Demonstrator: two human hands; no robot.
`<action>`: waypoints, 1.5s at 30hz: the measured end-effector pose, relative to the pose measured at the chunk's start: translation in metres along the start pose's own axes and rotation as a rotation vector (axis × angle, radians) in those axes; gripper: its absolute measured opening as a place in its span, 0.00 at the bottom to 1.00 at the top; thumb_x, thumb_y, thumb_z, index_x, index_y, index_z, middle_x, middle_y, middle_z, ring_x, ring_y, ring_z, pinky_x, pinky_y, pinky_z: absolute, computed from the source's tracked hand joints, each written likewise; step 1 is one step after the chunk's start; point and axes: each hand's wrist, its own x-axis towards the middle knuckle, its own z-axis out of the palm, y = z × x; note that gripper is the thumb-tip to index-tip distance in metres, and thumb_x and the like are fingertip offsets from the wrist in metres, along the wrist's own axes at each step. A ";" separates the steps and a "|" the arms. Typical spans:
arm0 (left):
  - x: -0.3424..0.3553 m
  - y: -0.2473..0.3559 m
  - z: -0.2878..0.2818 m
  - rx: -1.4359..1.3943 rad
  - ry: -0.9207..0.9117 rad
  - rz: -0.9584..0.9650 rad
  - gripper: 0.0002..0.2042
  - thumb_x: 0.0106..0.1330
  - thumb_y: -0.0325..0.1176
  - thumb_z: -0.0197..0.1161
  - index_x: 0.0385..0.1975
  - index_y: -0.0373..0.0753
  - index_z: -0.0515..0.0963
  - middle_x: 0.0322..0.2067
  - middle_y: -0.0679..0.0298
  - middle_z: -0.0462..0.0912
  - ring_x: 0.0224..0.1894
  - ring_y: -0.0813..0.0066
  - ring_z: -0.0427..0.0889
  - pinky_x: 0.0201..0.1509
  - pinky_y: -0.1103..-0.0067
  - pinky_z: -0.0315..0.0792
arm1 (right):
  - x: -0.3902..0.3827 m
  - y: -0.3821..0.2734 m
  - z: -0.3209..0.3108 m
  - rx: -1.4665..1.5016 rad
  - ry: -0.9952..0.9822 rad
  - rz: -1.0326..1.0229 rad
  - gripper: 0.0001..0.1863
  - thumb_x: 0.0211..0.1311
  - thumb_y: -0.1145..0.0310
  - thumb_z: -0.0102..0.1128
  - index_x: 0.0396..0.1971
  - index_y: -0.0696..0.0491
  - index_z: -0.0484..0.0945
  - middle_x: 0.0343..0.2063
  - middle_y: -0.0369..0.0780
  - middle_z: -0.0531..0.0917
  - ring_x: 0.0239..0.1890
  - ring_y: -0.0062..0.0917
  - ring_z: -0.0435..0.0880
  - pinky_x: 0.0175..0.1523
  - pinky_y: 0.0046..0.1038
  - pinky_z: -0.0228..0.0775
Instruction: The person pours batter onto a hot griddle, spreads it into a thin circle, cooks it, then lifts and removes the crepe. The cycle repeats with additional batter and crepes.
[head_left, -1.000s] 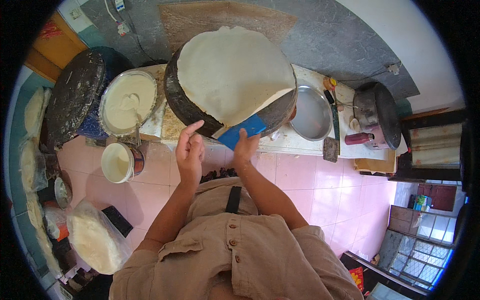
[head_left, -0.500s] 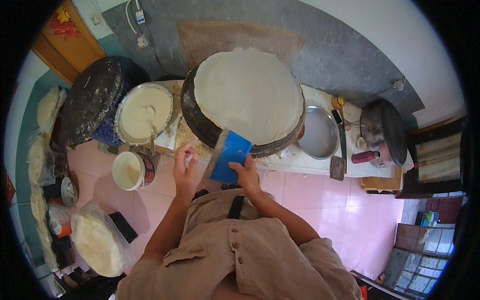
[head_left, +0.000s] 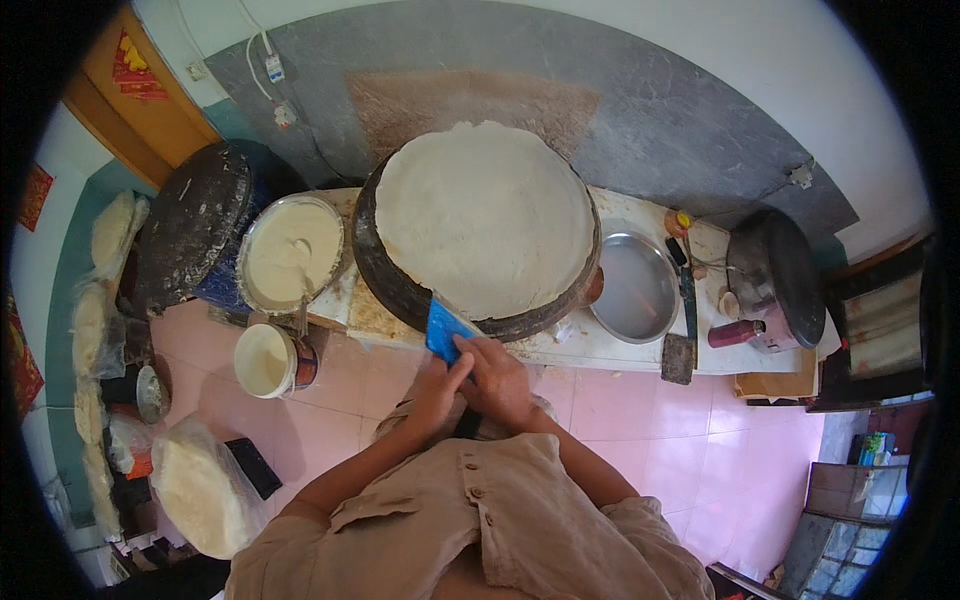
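The right hand [head_left: 500,382] gripped a blue scraper [head_left: 447,330], and the left hand [head_left: 436,394] was close up against it, its fingers partly hidden, so I could not tell if it pinched the scraper too. The scraper's tip was at the near edge of a round dark griddle [head_left: 373,272]. On the griddle lay a big, thin, pale sheet [head_left: 485,220], flat and reaching almost to the rim. So the spreading looked done, but the sheet was not yet off, and that seemed to be the part left. To the left, a bowl [head_left: 243,263] had lots of pale batter [head_left: 280,240] in it, maybe enough for more sheets.
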 end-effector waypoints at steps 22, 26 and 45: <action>0.028 -0.009 -0.126 0.240 0.720 0.039 0.13 0.64 0.27 0.55 0.47 0.32 0.68 0.37 0.63 0.76 0.38 0.73 0.75 0.47 0.76 0.69 | -0.019 0.027 -0.019 0.262 -0.056 0.103 0.11 0.58 0.75 0.57 0.42 0.54 0.78 0.37 0.43 0.83 0.37 0.38 0.83 0.40 0.32 0.76; 0.044 -0.045 -0.132 0.361 0.652 0.131 0.16 0.64 0.27 0.55 0.50 0.31 0.65 0.36 0.58 0.76 0.39 0.66 0.76 0.48 0.73 0.70 | -0.018 0.028 -0.019 0.269 -0.037 0.082 0.12 0.56 0.77 0.59 0.41 0.55 0.79 0.36 0.44 0.83 0.36 0.38 0.83 0.39 0.31 0.76; 0.045 -0.034 -0.085 0.186 0.667 0.034 0.18 0.63 0.27 0.56 0.53 0.32 0.66 0.40 0.58 0.78 0.37 0.72 0.77 0.43 0.77 0.71 | -0.012 0.039 -0.014 0.281 -0.031 0.085 0.08 0.56 0.76 0.60 0.37 0.56 0.80 0.31 0.44 0.83 0.30 0.38 0.83 0.33 0.31 0.75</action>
